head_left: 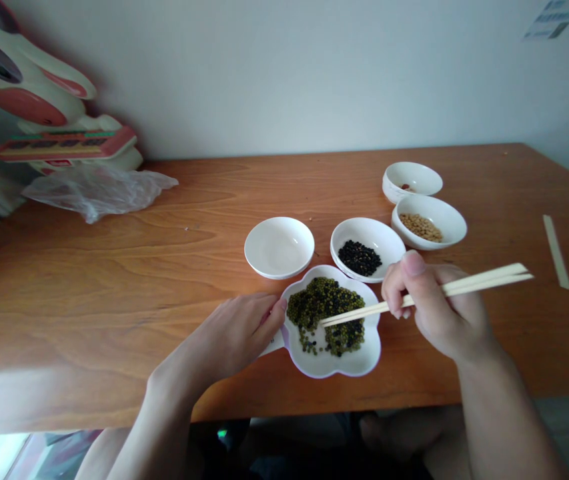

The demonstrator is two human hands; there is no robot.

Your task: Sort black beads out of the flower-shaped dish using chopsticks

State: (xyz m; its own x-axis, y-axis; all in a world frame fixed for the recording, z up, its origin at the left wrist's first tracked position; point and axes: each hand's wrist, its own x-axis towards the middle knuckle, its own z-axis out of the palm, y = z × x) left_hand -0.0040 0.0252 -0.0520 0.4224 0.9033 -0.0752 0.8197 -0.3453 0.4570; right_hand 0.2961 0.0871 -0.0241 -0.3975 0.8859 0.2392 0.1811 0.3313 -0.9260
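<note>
My right hand is closed around a pair of wooden chopsticks. Their tips rest among mixed green and black beans in a white flower-shaped dish with a pale purple rim. At the dish's left side, my left hand grips the edge by its short handle, thumb against the rim. Just behind the dish stand an empty white bowl and a white bowl holding black beans.
Farther right, one bowl contains tan beans; another bowl behind it has a few reddish pieces. A flat pale strip lies at right. A clear plastic bag and a cow-shaped toy are at back left.
</note>
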